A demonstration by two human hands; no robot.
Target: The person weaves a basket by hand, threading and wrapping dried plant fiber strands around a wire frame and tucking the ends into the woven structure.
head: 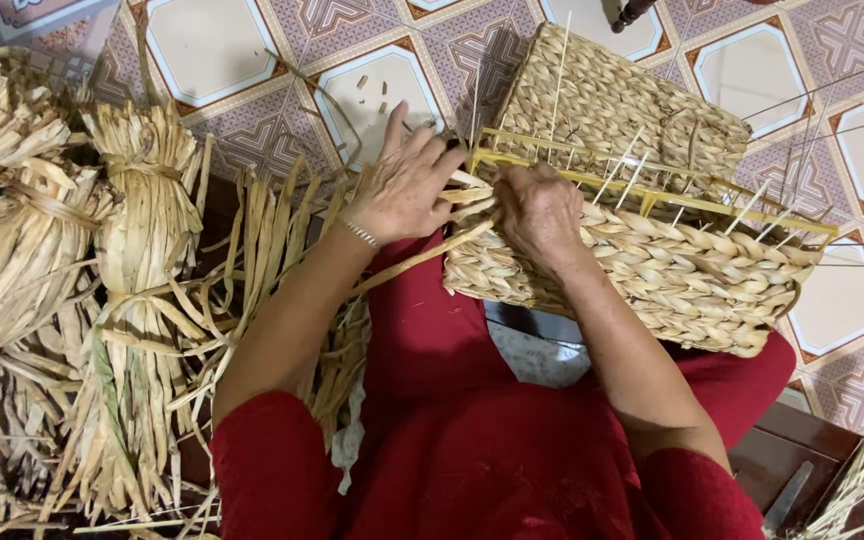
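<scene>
Basket [652, 250] on the lap, straw bundles [142, 260] to its left

Half-woven straw basket [652, 270] on a yellow frame, lying tilted, apparently across the lap.
</scene>
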